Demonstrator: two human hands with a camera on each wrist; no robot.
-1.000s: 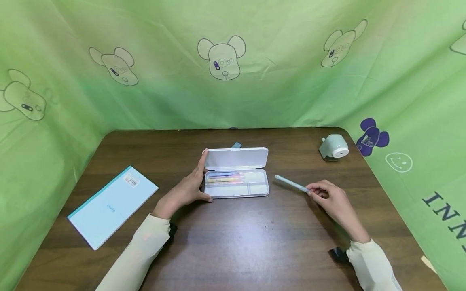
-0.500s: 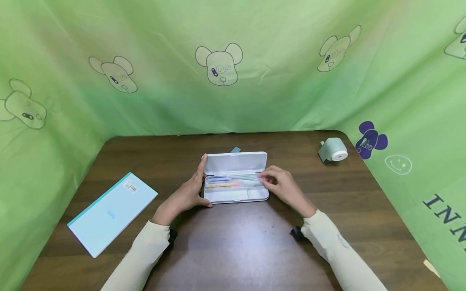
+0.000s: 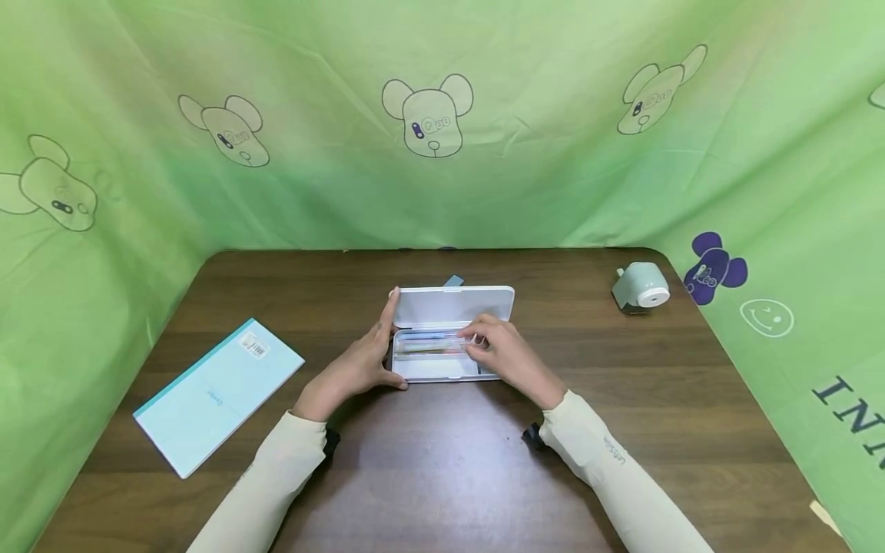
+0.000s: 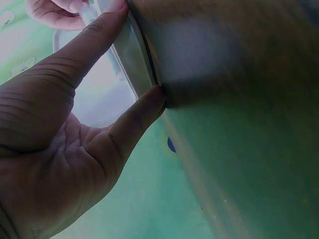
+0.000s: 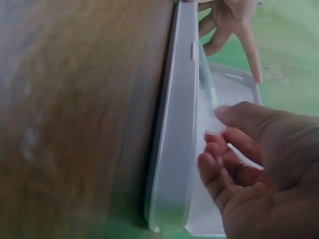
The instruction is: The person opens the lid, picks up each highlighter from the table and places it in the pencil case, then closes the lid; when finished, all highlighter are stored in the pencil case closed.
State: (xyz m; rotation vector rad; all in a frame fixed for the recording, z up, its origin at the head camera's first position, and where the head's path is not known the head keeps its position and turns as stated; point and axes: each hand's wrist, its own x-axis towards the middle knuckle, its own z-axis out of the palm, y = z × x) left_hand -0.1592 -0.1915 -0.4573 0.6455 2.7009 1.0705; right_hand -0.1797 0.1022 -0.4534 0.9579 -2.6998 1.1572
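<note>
A white pencil case lies on the table with its lid raised. Several pens are in its rear compartment. My left hand holds the case's left end, thumb at the front corner and a finger up along the lid. Over the right half of the case, my right hand pinches one end of a pale blue pen, which lies lengthwise over the rear compartment. In the right wrist view, thumb and fingertips meet at the pen's clear end. The hand hides part of the case's right side.
A light blue notebook lies at the left. At the back right stands a pale green pencil sharpener. Just behind the lid a small blue piece shows. Green printed cloth surrounds the table's back and sides.
My right hand has carried the pale blue pen leftward from the table's right side into the pencil case. The left hand has kept its place on the case.
</note>
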